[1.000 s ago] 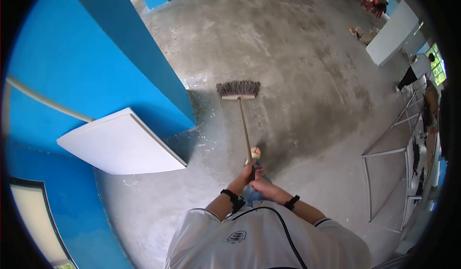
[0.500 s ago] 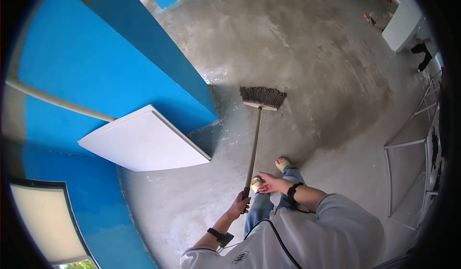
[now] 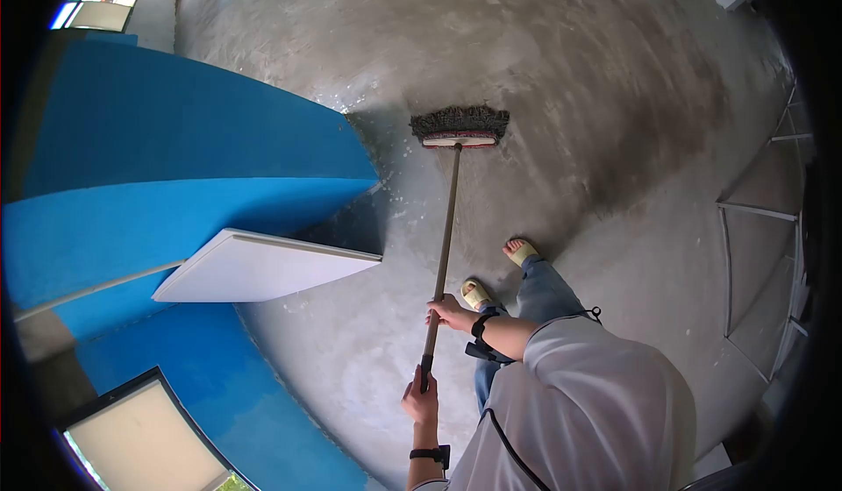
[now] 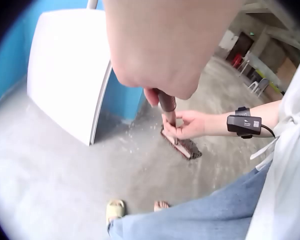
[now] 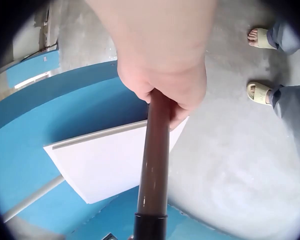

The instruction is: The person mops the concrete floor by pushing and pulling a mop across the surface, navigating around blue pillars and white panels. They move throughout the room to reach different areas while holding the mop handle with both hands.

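Observation:
A mop with a brown pole [image 3: 447, 219] and a dark grey, stringy head [image 3: 460, 123] lies out ahead of me on the concrete floor. My left hand [image 3: 419, 396] grips the dark end of the pole, close to my body. Farther up the pole, my right hand [image 3: 452, 313] holds it with curled fingers. In the right wrist view the pole [image 5: 156, 155] runs through the right hand [image 5: 162, 75] toward the black grip [image 5: 150, 227]. Beyond the left hand [image 4: 160, 55], the left wrist view shows the right hand [image 4: 187, 125] around the pole and the mop head [image 4: 182, 146] on the floor.
White panels [image 3: 263, 267] lean against the blue wall and pillar [image 3: 202, 140] on the left. A metal frame [image 3: 759, 210] stands at the right. My sandalled feet [image 3: 476, 294] are right of the pole. A darker patch [image 3: 640, 158] marks the floor.
Both hands were together at the pole's end; the right hand came off, then took hold farther up the pole. The left hand kept its grip. The head view has turned.

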The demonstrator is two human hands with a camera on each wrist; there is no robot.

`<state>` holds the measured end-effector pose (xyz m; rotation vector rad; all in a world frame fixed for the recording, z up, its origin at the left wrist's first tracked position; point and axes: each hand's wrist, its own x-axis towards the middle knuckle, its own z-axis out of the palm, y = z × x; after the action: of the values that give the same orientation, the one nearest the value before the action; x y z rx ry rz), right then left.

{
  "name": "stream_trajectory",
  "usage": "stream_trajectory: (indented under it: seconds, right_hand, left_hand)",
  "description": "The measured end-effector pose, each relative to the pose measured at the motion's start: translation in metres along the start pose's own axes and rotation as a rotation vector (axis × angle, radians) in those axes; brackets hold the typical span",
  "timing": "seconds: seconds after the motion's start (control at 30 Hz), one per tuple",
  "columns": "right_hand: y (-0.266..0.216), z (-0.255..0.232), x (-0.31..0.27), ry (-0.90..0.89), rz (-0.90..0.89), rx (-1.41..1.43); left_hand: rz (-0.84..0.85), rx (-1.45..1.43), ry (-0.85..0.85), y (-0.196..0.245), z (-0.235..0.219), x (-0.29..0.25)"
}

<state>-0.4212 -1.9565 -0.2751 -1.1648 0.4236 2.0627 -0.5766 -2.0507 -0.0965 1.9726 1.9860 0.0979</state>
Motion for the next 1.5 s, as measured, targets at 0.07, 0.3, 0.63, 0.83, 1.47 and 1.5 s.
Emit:
stream_trajectory:
  seconds: [0.07, 0.3, 0.63, 0.83, 1.47, 1.5]
  right_hand:
    - [-0.018, -0.003, 0.005, 0.017, -0.038, -0.033]
    - [-0.165, -0.041, 0.035, 0.193, -0.361, -0.077]
    - [-0.362, -0.157, 0.012, 0.702, -0.484, -1.013]
    - [-0.233, -0.157, -0.043, 0.535, -0.233, -1.099]
    - [0.292, -0.206, -0.210, 0.140, 0.056, -1.485]
    - [0.311, -0.229, -0.200, 0.137, -0.007, -1.429]
  left_hand:
    - [0.042, 0.017, 0.015, 0.005, 0.011, 0.010]
    - [0.104, -0.056, -0.073, 0.130, 0.069, 0.116]
    - [0.237, -0.134, -0.384, 0.333, 0.162, 0.153]
    - [0.163, -0.031, -0.521, 0.235, 0.152, 0.052]
    - [-0.181, -0.234, -0.512, -0.012, 0.010, -0.433]
    - [-0.211, -0.423, -0.456, -0.020, 0.029, -0.454]
